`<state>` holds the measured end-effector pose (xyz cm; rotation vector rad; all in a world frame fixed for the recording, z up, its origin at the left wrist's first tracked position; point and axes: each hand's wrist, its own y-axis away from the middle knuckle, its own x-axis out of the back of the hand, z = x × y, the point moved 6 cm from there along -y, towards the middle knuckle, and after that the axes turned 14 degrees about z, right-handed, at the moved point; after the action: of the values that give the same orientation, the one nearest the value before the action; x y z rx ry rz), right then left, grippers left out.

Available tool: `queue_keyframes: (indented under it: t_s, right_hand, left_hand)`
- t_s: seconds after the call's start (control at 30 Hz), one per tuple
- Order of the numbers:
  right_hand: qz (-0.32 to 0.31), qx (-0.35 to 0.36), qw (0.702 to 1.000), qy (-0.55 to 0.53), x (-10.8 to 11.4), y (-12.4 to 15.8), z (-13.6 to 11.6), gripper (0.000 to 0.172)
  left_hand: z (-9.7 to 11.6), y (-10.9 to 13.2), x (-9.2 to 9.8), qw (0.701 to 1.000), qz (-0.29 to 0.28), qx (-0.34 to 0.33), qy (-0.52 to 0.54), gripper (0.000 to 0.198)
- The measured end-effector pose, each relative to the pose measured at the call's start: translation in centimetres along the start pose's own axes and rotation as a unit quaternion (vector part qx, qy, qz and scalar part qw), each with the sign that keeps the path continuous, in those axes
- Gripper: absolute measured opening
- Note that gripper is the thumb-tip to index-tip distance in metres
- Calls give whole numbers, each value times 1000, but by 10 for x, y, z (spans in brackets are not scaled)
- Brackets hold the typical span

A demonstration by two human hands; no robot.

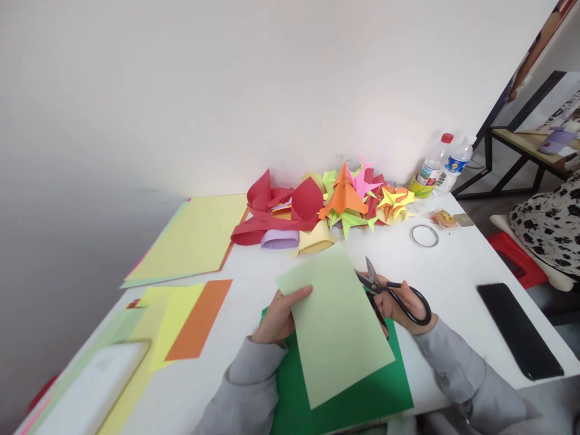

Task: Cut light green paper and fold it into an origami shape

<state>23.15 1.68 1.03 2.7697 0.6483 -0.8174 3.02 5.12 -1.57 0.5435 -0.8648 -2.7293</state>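
Note:
My left hand (278, 314) pinches the left edge of a pale green paper sheet (338, 326), holding it up over a dark green sheet (357, 399) that lies on the white table (457, 272). My right hand (399, 305) has its fingers through the handles of black scissors (392, 293). The blades are slightly apart at the sheet's right edge.
A heap of coloured folded paper shapes (326, 208) lies at the back by the wall. Yellow and orange sheets (190, 241) lie to the left. A tape ring (424, 235), two bottles (441, 163) and a black phone (519, 329) are on the right. Another person (550, 226) sits far right.

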Motion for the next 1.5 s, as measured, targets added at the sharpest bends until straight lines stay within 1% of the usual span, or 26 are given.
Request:
queue_keyframes:
  t_s: [0.13,0.33,0.43,0.53,0.63,0.73,0.83,0.9,0.97,1.13,1.23,1.4,1.5]
  right_hand:
    - [-1,-4,1000,-7,3,0,6,88]
    - [43,4,998,36,13,-1,14,88]
    - [54,14,997,48,13,-2,13,89]
    - [35,7,999,25,9,-2,12,90]
    - [7,-14,1000,-9,4,-1,11,90]
    - [-2,-15,999,-32,2,0,8,88]
    - [-12,-22,999,-34,-2,1,6,88]
    - [-9,-23,999,-29,-3,1,6,88]
    - [8,-17,1000,-23,-2,0,6,87]
    - [43,3,999,-12,1,-3,7,83]
    - [47,12,999,0,2,-3,6,83]
    - [43,8,999,18,3,-2,6,89]
    - [30,5,999,17,2,-1,3,90]
  left_hand:
    - [-4,1,0,1000,-4,10,-11,73]
    - [-15,2,-2,999,-29,22,-40,74]
    - [-17,3,-3,998,-36,22,-45,73]
    - [-15,2,-1,998,-35,21,-49,75]
    - [-12,1,2,999,-34,16,-25,78]
    - [-9,-1,4,1000,-27,8,9,79]
    - [-9,-1,3,1000,-21,13,0,76]
    - [-10,0,1,1000,-23,16,-15,74]
    - [-10,2,-2,999,-25,12,-21,73]
    - [-7,2,-5,1000,-18,-2,-24,77]
    - [-7,1,-5,1000,-20,-7,-20,76]
    - [-7,0,-6,1000,-19,-8,-11,75]
    - [-6,-1,-4,1000,-15,-10,-7,74]
